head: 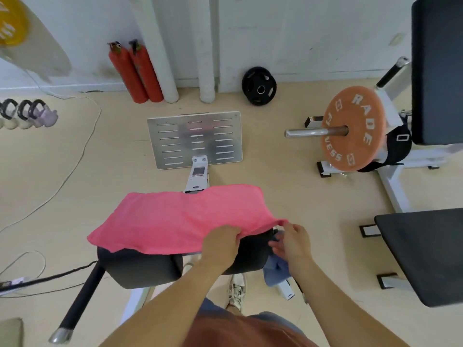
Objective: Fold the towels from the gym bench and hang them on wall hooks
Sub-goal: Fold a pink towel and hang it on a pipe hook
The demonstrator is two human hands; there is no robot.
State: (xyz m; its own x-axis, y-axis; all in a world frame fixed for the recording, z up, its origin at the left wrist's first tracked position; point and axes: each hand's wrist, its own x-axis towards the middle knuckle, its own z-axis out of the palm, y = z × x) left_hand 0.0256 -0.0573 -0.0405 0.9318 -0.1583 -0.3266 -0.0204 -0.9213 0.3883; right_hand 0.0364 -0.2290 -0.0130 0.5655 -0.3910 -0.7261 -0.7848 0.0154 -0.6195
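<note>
A pink towel (pixel 180 219) lies spread across the black padded bench rollers (pixel 140 266) in front of me. My left hand (pixel 221 242) pinches the towel's near edge at its right part. My right hand (pixel 292 242) grips the towel's near right corner, lifting it slightly. A blue towel (pixel 276 270) hangs off the bench's right end, just under my right hand and partly hidden by it. No wall hooks are in view.
A slotted metal footplate (pixel 195 139) stands beyond the bench. Two red extinguishers (pixel 136 73) and a black weight plate (pixel 259 86) lean on the wall. An orange plate on a bar (pixel 353 128) and a black bench pad (pixel 426 254) are on the right. Cables (pixel 75 159) cross the floor on the left.
</note>
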